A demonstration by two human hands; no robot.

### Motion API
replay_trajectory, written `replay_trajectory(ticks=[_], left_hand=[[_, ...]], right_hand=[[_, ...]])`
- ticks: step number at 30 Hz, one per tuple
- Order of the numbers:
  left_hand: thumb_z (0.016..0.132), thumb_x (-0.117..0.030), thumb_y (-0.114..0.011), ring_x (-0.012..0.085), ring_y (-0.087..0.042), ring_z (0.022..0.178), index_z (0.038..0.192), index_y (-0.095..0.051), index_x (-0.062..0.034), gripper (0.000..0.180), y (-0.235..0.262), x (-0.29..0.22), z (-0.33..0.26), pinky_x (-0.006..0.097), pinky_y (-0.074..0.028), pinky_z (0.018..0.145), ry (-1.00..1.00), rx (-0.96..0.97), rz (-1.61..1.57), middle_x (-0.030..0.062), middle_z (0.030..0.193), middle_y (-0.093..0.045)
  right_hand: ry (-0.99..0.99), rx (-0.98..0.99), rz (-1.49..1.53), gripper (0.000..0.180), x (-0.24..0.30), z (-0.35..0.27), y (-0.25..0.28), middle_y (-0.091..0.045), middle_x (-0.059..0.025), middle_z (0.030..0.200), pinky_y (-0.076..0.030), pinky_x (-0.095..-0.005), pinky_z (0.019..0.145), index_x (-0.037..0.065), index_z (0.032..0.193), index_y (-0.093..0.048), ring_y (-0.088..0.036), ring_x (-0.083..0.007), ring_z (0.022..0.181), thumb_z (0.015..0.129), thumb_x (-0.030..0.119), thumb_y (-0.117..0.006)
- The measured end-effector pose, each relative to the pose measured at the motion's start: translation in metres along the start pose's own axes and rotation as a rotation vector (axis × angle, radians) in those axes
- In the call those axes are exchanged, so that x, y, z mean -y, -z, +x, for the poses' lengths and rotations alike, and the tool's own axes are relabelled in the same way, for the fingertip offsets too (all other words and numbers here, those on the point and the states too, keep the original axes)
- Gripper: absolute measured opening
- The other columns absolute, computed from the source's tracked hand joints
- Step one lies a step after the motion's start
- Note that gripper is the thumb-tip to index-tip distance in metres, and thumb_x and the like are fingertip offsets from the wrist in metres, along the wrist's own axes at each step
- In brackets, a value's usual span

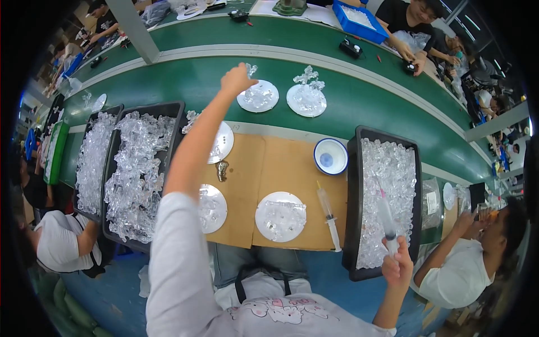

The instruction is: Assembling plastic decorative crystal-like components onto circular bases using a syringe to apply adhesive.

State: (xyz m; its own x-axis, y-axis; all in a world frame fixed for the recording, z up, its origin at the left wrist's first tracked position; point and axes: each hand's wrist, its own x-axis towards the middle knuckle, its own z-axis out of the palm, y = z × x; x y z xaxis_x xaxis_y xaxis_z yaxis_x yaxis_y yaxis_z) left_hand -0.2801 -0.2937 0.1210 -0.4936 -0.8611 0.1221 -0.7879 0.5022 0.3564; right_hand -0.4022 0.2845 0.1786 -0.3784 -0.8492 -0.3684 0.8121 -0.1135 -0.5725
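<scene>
My left hand stretches far forward, its fingers closed around a clear plastic piece above a round white disc. Beside that disc is another white disc, with a clear branching plastic figure standing on it. Over the right-hand bin, my right hand grips a syringe, its needle pointing up and away from me. More white discs with clear pieces lie nearer: one disc in front of me, another disc partly behind my left arm. A second syringe rests on the cardboard.
Black bins of clear plastic pieces flank the cardboard; two more bins stand left. A blue-rimmed white bowl and a small shiny dark piece are on the cardboard. Co-workers sit on both sides and across the green bench.
</scene>
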Motion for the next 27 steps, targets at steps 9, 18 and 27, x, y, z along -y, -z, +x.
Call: replay_trajectory(ticks=[9, 18, 27], left_hand=[[0.074, -0.013, -0.057, 0.0377, -0.060, 0.078, 0.088, -0.061, -0.0075, 0.015, 0.026, -0.019, -0.030, 0.044, -0.048, 0.069, -0.338, -0.098, -0.222, 0.0175, 0.084, -0.063], [0.076, -0.009, -0.060, 0.0306, -0.060, 0.071, 0.096, -0.058, -0.0027, 0.020, 0.044, 0.002, -0.154, 0.037, -0.046, 0.065, -0.495, 0.388, -0.186, 0.0164, 0.076, -0.062], [0.076, -0.013, -0.064, 0.0312, -0.055, 0.100, 0.118, -0.051, -0.0068, 0.045, 0.059, -0.068, -0.260, 0.036, -0.044, 0.084, -0.623, 0.658, -0.284, 0.0142, 0.113, -0.057]], right_hand=[[0.092, -0.104, 0.079, 0.041, -0.005, -0.023, 0.011, -0.045, -0.0237, 0.119, -0.033, -0.0139, 0.032, 0.011, 0.115, -0.042, -0.041, -0.0064, 0.047, 0.077, -0.005, -0.047], [-0.005, 0.013, 0.072, 0.038, -0.023, -0.008, -0.001, -0.047, -0.0253, 0.118, -0.032, -0.0143, 0.033, 0.009, 0.110, -0.045, -0.041, -0.0066, 0.044, 0.076, -0.005, -0.050], [-0.149, -0.064, -0.039, 0.034, -0.057, -0.043, 0.003, -0.049, -0.0279, 0.112, -0.030, -0.0142, 0.033, 0.004, 0.107, -0.047, -0.041, -0.0074, 0.041, 0.074, -0.004, -0.051]])
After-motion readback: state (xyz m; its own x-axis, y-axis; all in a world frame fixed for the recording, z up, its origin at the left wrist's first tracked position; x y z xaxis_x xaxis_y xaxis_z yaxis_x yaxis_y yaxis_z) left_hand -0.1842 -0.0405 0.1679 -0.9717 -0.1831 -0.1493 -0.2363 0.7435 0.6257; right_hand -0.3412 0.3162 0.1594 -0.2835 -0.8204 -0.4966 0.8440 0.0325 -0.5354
